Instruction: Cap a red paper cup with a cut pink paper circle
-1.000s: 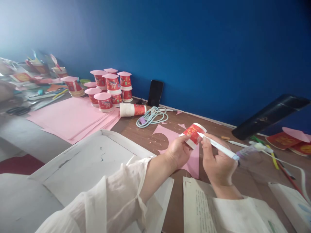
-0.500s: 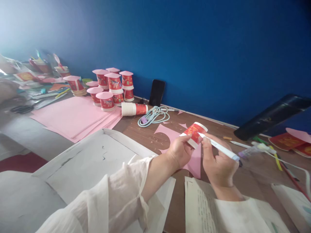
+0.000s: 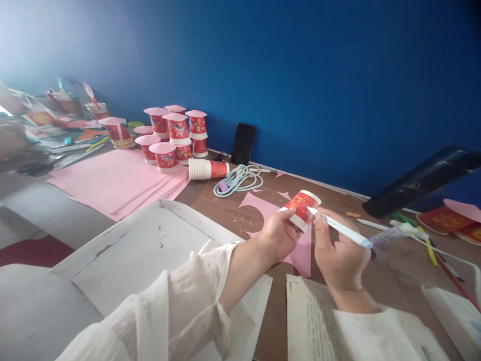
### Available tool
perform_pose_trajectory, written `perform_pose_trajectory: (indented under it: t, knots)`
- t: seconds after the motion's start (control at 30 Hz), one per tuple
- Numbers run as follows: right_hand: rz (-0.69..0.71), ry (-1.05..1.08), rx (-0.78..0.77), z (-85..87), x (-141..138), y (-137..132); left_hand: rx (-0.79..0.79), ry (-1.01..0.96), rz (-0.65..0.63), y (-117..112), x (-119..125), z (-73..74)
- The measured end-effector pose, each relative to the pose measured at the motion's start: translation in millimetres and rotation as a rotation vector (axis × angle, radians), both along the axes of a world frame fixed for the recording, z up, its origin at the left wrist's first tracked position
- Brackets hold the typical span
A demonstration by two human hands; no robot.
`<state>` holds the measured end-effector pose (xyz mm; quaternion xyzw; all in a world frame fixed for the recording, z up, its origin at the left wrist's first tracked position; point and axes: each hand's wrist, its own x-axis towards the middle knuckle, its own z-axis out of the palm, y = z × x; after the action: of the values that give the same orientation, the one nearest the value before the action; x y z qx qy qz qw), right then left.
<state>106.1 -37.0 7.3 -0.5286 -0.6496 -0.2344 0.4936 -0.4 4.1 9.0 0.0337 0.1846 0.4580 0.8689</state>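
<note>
My left hand [image 3: 280,234] is closed around a red paper cup [image 3: 299,204] with gold print, held tilted over the table. A white marker [image 3: 343,229] is gripped in my right hand [image 3: 340,258], its tip at the cup's red side; whether it touches, I cannot tell. Beneath both hands lies a pink paper scrap [image 3: 301,253] with round cut-outs. Several red cups with pink paper discs on top [image 3: 176,131] stand at the back left, some stacked two high. Beside them a nested stack of paper cups [image 3: 200,169] lies on its side.
A phone [image 3: 244,143] leans on the blue wall behind a coiled pale-blue cable [image 3: 240,180]. Pink sheets [image 3: 108,180] and a large white sheet [image 3: 150,245] lie left. A black cylinder [image 3: 421,181] and pens stand right; printed papers [image 3: 310,321] lie in front.
Almost nothing differs. My hands, the cup and the marker hold nearly the same places; the whole view has shifted very slightly.
</note>
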Motion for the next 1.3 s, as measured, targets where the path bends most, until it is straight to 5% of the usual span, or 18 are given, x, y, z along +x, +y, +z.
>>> perform_pose_trajectory:
  t: [1.3]
  knots:
    - [0.015, 0.027, 0.008, -0.8, 2.8, -1.9, 0.047, -0.002, 0.018, 0.8, 0.9, -1.4]
